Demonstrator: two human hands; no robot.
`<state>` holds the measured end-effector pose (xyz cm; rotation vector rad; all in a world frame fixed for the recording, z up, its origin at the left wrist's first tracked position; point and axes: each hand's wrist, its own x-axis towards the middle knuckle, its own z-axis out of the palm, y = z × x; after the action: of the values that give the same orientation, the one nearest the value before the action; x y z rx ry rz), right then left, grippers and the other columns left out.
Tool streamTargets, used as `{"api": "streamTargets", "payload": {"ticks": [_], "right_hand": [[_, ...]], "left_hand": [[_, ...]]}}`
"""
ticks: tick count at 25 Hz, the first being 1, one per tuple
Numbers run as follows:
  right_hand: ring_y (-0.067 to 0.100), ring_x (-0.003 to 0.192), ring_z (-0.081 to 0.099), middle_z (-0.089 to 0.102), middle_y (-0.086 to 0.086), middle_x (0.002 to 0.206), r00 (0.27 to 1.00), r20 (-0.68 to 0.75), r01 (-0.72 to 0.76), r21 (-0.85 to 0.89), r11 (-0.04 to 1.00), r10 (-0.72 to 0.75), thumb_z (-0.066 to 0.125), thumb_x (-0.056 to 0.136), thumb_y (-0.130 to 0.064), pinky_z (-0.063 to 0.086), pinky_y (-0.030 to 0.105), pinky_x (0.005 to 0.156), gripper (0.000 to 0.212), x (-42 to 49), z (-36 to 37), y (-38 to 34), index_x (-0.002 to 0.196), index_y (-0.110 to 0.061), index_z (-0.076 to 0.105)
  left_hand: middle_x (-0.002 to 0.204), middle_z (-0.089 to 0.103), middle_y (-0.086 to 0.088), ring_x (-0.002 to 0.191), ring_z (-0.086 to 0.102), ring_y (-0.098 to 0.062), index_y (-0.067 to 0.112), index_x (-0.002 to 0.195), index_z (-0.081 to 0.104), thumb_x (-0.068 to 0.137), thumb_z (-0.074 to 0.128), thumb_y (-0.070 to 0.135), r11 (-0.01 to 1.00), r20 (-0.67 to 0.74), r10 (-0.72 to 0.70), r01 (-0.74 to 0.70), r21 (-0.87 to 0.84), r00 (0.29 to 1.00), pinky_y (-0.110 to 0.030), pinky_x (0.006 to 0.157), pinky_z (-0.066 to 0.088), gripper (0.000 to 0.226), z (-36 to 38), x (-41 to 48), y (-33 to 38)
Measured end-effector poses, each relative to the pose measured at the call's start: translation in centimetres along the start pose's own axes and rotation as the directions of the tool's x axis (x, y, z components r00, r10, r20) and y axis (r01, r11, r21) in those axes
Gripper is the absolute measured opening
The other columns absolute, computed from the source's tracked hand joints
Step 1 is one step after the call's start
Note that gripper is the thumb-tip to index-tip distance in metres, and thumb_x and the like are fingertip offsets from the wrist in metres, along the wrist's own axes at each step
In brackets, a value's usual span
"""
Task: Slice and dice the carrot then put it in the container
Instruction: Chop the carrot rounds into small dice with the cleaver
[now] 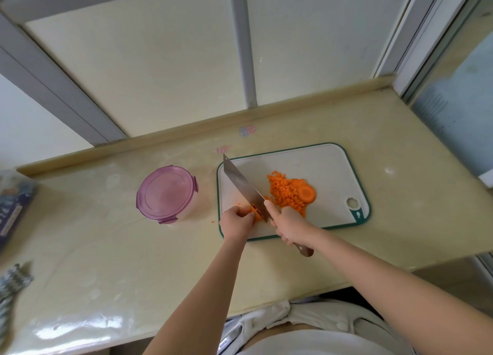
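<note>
Orange carrot piece (256, 214) pinched by left hand (236, 222); right hand (287, 224) grips one knife (244, 186).

- Left hand (236, 221) and right hand (289, 225) are bare, with no rings, gloves or watch
- Behind each hand the forearm runs bare, no sleeve in view
- A white garment (306, 328) covers the torso
</note>
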<state>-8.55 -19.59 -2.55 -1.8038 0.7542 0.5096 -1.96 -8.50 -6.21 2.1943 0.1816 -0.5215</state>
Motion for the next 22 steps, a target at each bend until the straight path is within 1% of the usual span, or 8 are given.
{"api": "streamTargets", "payload": {"ticks": [1, 2, 5, 7, 10, 13, 15, 22], "right_hand": [[0.014, 0.035, 0.032, 0.035, 0.0, 0.049, 1.0, 0.016, -0.02, 0.045, 0.999, 0.02, 0.027, 0.097, -0.059, 0.026, 0.02, 0.039, 0.056, 0.2, -0.3, 0.0, 0.062, -0.017, 0.036], [0.014, 0.035, 0.031, 0.035, -0.001, 0.048, 1.0, 0.008, -0.001, 0.037, 0.999, 0.001, 0.027, 0.097, -0.06, 0.026, 0.019, 0.038, 0.057, 0.3, -0.5, 0.1, 0.062, -0.015, 0.037], [0.017, 0.044, 0.038, 0.042, 0.002, 0.054, 0.992, -0.07, 0.102, -0.078, 0.992, -0.107, 0.027, 0.096, -0.062, 0.03, 0.025, 0.045, 0.062, 0.1, -0.4, 0.5, 0.06, -0.014, 0.041], [0.016, 0.045, 0.037, 0.042, 0.001, 0.054, 0.984, -0.092, 0.148, -0.08, 0.986, -0.155, 0.027, 0.095, -0.062, 0.028, 0.026, 0.046, 0.063, -0.2, -0.3, 0.7, 0.058, -0.014, 0.042], [0.014, 0.043, 0.037, 0.041, 0.001, 0.051, 0.988, -0.075, 0.133, -0.065, 0.989, -0.137, 0.027, 0.096, -0.061, 0.028, 0.025, 0.045, 0.063, -0.8, -0.1, 0.7, 0.059, -0.013, 0.042], [0.013, 0.036, 0.032, 0.036, -0.001, 0.048, 0.995, -0.039, 0.089, 0.004, 0.996, -0.089, 0.028, 0.097, -0.06, 0.028, 0.02, 0.038, 0.058, -1.5, -0.1, 1.0, 0.063, -0.014, 0.039], [0.012, 0.034, 0.03, 0.034, -0.002, 0.047, 0.997, -0.022, 0.08, 0.036, 0.996, -0.08, 0.029, 0.097, -0.059, 0.026, 0.019, 0.036, 0.056, -1.9, -0.1, 1.2, 0.064, -0.015, 0.038], [0.008, 0.029, 0.028, 0.032, -0.005, 0.045, 0.998, -0.003, 0.059, 0.039, 0.998, -0.059, 0.028, 0.098, -0.058, 0.025, 0.018, 0.034, 0.056, -2.1, -0.1, 1.5, 0.061, -0.016, 0.036]], "left_hand": [[0.075, 0.062, -0.004, 0.074, 0.057, -0.019, 0.013, 0.072, 0.06, 0.079, 0.068, 0.013, 1.0, 0.004, 0.01, -0.01, 0.004, 1.0, -0.025, 0.067, 0.043, 0.011, 0.0, 0.0, -0.1], [0.077, 0.063, -0.004, 0.075, 0.058, -0.019, 0.012, 0.073, 0.06, 0.079, 0.068, 0.013, 1.0, 0.01, 0.018, -0.018, -0.002, 1.0, -0.026, 0.069, 0.045, 0.01, 0.0, 0.1, -0.2], [0.078, 0.064, -0.005, 0.076, 0.058, -0.019, 0.012, 0.073, 0.06, 0.08, 0.069, 0.013, 1.0, 0.014, 0.02, -0.019, -0.017, 1.0, -0.026, 0.069, 0.045, 0.011, 0.0, 0.2, -0.3], [0.078, 0.064, -0.005, 0.076, 0.058, -0.018, 0.011, 0.074, 0.062, 0.08, 0.069, 0.012, 1.0, 0.012, 0.02, -0.019, -0.021, 1.0, -0.027, 0.069, 0.046, 0.01, 0.0, 0.3, -0.4], [0.079, 0.066, -0.007, 0.075, 0.058, -0.019, 0.01, 0.076, 0.064, 0.08, 0.068, 0.012, 1.0, 0.006, 0.022, -0.022, -0.016, 1.0, -0.028, 0.073, 0.048, 0.006, 0.1, 0.3, -0.5], [0.079, 0.065, -0.007, 0.077, 0.059, -0.02, 0.01, 0.077, 0.063, 0.081, 0.066, 0.012, 1.0, 0.0, 0.02, -0.02, -0.001, 1.0, -0.029, 0.071, 0.047, 0.005, 0.2, 0.2, -0.5], [0.079, 0.066, -0.008, 0.079, 0.061, -0.023, 0.011, 0.075, 0.062, 0.081, 0.065, 0.012, 1.0, 0.0, 0.012, -0.012, -0.001, 1.0, -0.03, 0.071, 0.048, 0.007, 0.3, 0.3, -0.5], [0.078, 0.066, -0.006, 0.079, 0.062, -0.023, 0.011, 0.075, 0.065, 0.082, 0.066, 0.012, 1.0, 0.005, -0.017, 0.017, -0.008, 1.0, -0.032, 0.075, 0.052, 0.007, 0.3, 0.3, -0.2]]}}
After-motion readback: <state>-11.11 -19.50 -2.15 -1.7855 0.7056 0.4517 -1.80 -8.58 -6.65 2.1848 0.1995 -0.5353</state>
